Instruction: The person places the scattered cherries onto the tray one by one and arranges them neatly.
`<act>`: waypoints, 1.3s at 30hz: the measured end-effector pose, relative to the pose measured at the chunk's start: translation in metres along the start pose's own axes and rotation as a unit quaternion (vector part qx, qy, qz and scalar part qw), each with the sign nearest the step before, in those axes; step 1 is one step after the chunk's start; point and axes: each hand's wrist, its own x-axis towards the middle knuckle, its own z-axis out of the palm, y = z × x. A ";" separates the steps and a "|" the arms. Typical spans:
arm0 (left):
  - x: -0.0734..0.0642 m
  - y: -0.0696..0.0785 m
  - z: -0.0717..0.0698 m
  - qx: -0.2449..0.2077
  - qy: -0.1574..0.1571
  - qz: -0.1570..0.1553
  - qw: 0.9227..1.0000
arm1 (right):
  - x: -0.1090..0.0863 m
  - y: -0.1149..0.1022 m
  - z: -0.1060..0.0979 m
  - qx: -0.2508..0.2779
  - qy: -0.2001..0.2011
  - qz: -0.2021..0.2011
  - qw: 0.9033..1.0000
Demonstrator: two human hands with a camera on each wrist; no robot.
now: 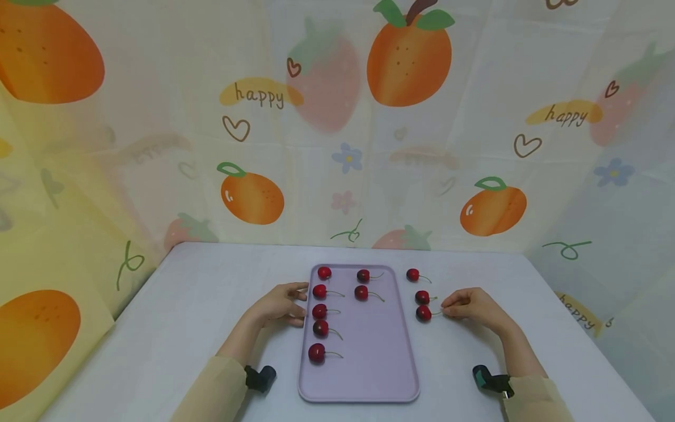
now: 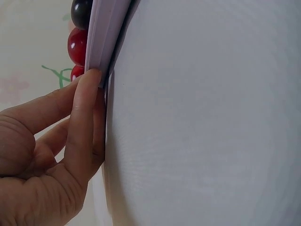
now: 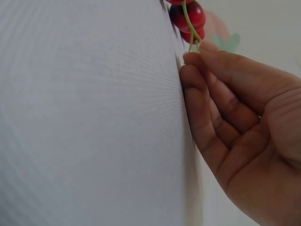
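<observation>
A lilac rectangular tray (image 1: 371,366) lies on the table, with dark red stemmed cherries on it. Several stand in a column along its left side, such as the front cherry (image 1: 317,353); two more, including this cherry (image 1: 361,293), sit at its upper right. My left hand (image 1: 279,303) rests at the tray's left edge, its fingers fairly straight and touching the rim in the left wrist view. Right of the tray, my right hand (image 1: 469,306) pinches the green stem of the nearest loose cherry (image 1: 423,313) between thumb and fingertips.
Two other loose cherries lie beyond the pinched one: one close behind it (image 1: 422,298) and one farther back (image 1: 413,275). The white table (image 1: 158,351) ends at a fruit-printed cloth (image 1: 337,176) behind. A black camera mount (image 1: 493,381) sits on each wrist.
</observation>
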 end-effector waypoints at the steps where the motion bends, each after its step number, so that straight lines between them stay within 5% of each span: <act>1: 0.000 0.000 0.000 0.000 0.000 0.000 1.000 | 0.000 0.000 0.000 0.001 0.000 0.000 1.000; 39: 0.000 0.000 0.001 -0.003 0.008 -0.003 1.000 | 0.000 -0.004 -0.003 0.004 -0.006 -0.023 1.000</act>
